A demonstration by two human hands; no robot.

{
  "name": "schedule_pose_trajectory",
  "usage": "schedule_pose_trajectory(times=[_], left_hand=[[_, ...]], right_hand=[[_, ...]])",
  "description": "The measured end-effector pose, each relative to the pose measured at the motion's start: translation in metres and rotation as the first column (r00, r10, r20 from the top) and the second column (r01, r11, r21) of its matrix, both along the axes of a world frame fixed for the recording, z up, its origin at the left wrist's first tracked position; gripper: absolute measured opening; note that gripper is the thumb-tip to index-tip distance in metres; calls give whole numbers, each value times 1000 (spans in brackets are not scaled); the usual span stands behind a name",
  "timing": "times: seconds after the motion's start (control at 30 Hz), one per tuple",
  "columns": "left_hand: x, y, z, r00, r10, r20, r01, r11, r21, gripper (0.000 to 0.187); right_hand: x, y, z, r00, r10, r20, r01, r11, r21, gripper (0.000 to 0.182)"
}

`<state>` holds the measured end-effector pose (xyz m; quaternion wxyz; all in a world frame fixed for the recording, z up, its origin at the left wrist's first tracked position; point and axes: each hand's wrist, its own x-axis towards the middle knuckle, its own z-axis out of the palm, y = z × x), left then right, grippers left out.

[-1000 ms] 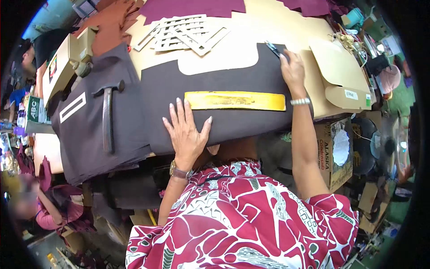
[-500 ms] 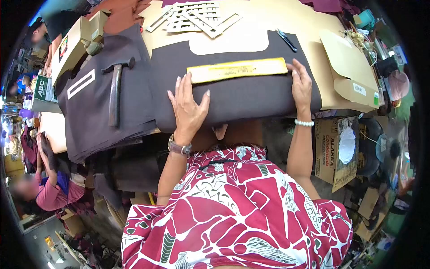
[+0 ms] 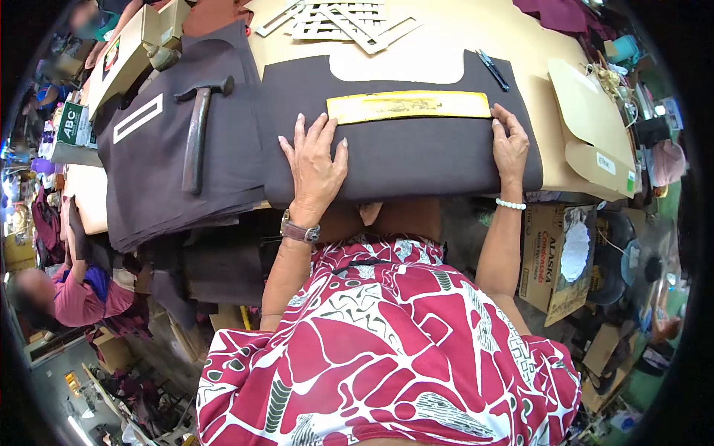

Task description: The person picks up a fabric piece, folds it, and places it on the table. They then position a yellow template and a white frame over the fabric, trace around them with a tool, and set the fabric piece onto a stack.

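Note:
A yellow strip with dark smudges lies lengthwise on a dark brown, cloth-like sheet with a wide notch in its far edge. My left hand rests on the sheet, fingers spread, its fingertips right by the strip's left end. At the right end, my right hand has its fingertips against the strip's edge, the fingers loosely bent and apart. A blue-black pen-shaped tool lies beyond my right hand, on the sheet's far right part.
On the left, a hammer and a pale slotted frame lie on a stack of dark sheets. Cut-out card templates are at the back. An opened cardboard box stands right. A person in pink is at far left.
The view has shifted slightly, so the table's contents appear further right. My right fingertips have come closer to the strip's right end. The strip keeps its place on the sheet.

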<state>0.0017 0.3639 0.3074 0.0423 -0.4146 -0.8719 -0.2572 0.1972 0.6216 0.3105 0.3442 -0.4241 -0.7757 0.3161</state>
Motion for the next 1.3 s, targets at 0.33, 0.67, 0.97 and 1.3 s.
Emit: schedule_pose_trajectory(times=[0.33, 0.67, 0.97, 1.3], left_hand=[[-8, 12, -7, 997, 18, -70, -20, 1000, -23, 43], [-7, 11, -5, 998, 16, -63, -19, 999, -46, 46], [-7, 13, -7, 996, 14, -83, -21, 996, -92, 49], [-7, 13, -7, 998, 18, -65, -23, 997, -79, 48]], right_hand=[[5, -6, -5, 969, 74, 234, -125, 970, 208, 26], [3, -8, -3, 957, 78, 281, -150, 958, 244, 29], [4, -5, -6, 952, 83, 293, -167, 947, 273, 29], [4, -7, -6, 940, 66, 336, -169, 943, 287, 31]])
